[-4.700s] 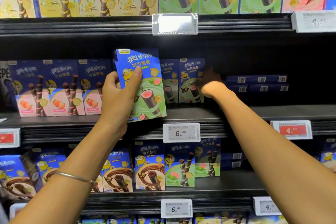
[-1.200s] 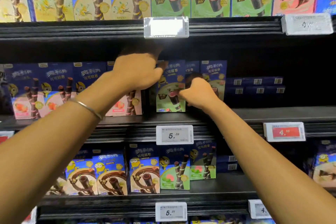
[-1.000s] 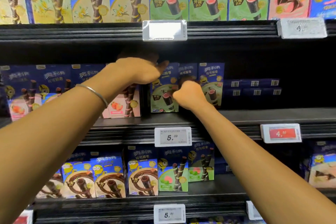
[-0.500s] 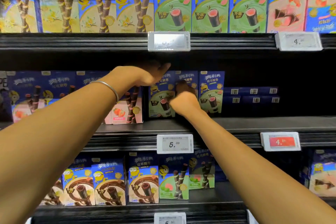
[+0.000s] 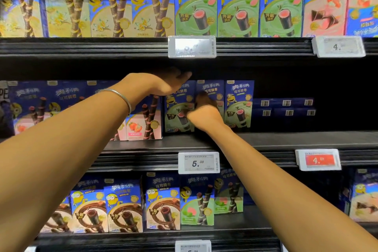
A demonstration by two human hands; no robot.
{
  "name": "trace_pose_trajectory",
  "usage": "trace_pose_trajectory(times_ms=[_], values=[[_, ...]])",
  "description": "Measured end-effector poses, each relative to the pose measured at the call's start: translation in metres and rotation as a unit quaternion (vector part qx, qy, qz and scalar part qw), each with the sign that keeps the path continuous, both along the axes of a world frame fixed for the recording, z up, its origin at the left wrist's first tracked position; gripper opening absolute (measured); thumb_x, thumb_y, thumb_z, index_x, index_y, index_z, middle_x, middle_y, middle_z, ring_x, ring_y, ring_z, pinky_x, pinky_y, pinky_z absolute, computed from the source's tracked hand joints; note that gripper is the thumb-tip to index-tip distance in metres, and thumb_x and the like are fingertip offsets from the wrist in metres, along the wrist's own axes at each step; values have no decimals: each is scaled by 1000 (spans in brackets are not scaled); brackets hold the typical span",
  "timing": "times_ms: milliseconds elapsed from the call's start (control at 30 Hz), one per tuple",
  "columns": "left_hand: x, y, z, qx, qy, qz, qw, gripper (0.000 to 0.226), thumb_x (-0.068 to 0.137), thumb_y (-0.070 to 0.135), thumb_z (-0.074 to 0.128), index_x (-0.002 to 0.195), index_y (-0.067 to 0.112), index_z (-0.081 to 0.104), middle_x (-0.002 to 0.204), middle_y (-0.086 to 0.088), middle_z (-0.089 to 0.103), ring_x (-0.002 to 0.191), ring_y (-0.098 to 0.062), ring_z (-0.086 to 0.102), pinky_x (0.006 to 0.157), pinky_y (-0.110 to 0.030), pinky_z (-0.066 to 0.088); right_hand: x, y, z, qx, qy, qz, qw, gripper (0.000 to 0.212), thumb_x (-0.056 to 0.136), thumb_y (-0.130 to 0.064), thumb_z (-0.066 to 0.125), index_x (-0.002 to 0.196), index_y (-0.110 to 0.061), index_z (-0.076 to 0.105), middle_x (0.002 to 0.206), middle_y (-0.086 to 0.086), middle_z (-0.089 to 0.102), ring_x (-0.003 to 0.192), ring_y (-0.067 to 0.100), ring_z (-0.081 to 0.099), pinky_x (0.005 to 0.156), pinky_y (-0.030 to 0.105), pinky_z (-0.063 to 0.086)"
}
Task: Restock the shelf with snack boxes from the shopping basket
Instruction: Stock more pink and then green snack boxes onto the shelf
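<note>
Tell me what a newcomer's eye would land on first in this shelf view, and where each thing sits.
Two bare arms reach across the frame to the middle shelf. The left hand stretches flat above the box tops, and the right hand curls against the green snack boxes at centre. Right of them, low blue boxes lie in shadow, with a red price tag on the rail below.

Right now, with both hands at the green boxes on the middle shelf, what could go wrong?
The right hand works between upright green boxes standing close together; a hard push may topple one, perhaps against the strawberry box beside them. The left hand lies over the box tops, just under the upper shelf; withdrawing carelessly may drag a box forward off the shelf edge.
</note>
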State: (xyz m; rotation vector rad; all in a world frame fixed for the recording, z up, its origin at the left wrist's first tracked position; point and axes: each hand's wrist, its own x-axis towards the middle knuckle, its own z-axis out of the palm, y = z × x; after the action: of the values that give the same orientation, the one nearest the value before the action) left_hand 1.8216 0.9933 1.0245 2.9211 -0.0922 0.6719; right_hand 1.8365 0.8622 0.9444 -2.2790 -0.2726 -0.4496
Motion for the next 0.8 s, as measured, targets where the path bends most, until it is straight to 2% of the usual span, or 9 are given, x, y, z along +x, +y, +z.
trace_pose_trajectory(times_ms=[100, 167, 267, 367, 433, 533, 600, 700, 800], values=[[-6, -3, 1, -3, 2, -5, 1000, 69, 110, 59, 20, 160, 14, 36, 167, -12, 35, 152, -30, 35, 120, -34, 25, 2, -5, -5, 27, -27, 9, 999, 44, 87, -30, 75, 119, -8, 53, 112, 13, 65, 103, 34, 64, 75, 33, 49], [-11, -6, 1, -9, -3, -9, 1000, 68, 111, 57, 20, 159, 13, 38, 166, -13, 36, 151, -30, 36, 119, -34, 25, 4, -9, -6, 62, -33, 17, 997, 39, 89, -33, 73, 118, -10, 59, 111, 11, 67, 104, 33, 64, 81, 35, 53], [-24, -5, 0, -21, -19, -43, 999, 64, 111, 55, 23, 161, 17, 35, 169, -10, 31, 153, -29, 32, 120, -34, 23, 5, -19, -8, 165, 14, 41, 985, 34, 91, -28, 71, 113, -3, 64, 114, 16, 66, 107, 35, 63, 92, 51, 57], [-40, 3, -3, -28, -30, -82, 996, 64, 109, 61, 23, 158, 24, 40, 166, -8, 37, 150, -29, 37, 121, -40, 25, 1, -32, -7, 274, 71, 71, 957, 28, 93, -19, 65, 114, -2, 62, 120, 24, 64, 110, 36, 64, 79, 49, 62], [-52, 7, -9, -18, -55, -77, 995, 68, 106, 67, 22, 151, 23, 50, 152, -12, 55, 133, -28, 53, 111, -40, 38, -6, -40, -4, 328, 80, 101, 936, 23, 95, -16, 63, 116, -6, 61, 122, 21, 65, 110, 33, 65, 68, 38, 62], [-69, 9, -20, -25, -123, -96, 987, 63, 107, 61, 32, 132, 13, 63, 122, -16, 70, 109, -31, 64, 93, -41, 49, -20, -52, 0, 345, 76, 117, 928, 34, 94, -20, 67, 124, -8, 59, 125, 14, 65, 112, 28, 66, 79, 42, 63], [-82, 10, -33, -49, -165, -134, 976, 54, 109, 53, 38, 134, 13, 63, 124, -10, 70, 114, -23, 63, 94, -37, 48, -34, -63, -2, 342, 70, 123, 929, 41, 95, -23, 68, 130, -8, 55, 130, 11, 63, 117, 27, 64, 86, 45, 62], [-110, 8, -69, -127, -229, -195, 945, 48, 108, 44, 44, 143, 16, 59, 137, 1, 65, 124, -6, 58, 101, -19, 43, -66, -89, -17, 351, 35, 166, 921, 33, 96, -33, 68, 122, -14, 62, 126, 8, 67, 114, 21, 69, 88, 41, 62], [-136, -4, -119, -230, -261, -228, 909, 41, 107, 33, 48, 139, 11, 60, 134, 0, 67, 128, -8, 60, 108, -25, 46, -107, -114, -44, 412, 4, 200, 889, 24, 89, -37, 68, 106, -20, 70, 117, 8, 73, 108, 18, 73, 85, 39, 62]])
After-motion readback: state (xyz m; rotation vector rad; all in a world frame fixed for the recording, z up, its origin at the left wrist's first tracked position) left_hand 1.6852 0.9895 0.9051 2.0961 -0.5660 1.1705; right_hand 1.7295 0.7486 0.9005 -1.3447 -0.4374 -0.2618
